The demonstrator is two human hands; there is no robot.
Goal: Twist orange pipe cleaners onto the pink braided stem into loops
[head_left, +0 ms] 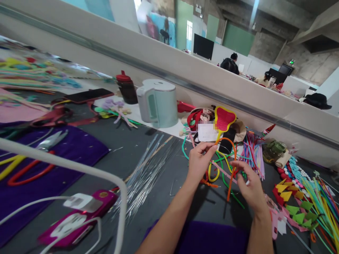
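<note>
My left hand (201, 158) is closed in a pinch on the stem of a red shape with a yellow fuzzy outline (225, 119), held upright above the table. From this pinch an orange pipe cleaner (235, 151) arches over to the right and hangs down. My right hand (246, 180) is beside its hanging part, thumb and fingers curved around it; whether they touch it is hard to tell. Green, yellow and pink pipe cleaners (224, 171) lie between and behind the hands.
A pale green kettle (165, 104) and a dark red-lidded bottle (127, 88) stand along the partition (185, 76). Thin wires (148, 176) lie left of my hands. Scissors (31, 169) rest on purple cloth at left, near a magenta phone (71, 229). A white tube (66, 158) crosses the lower left.
</note>
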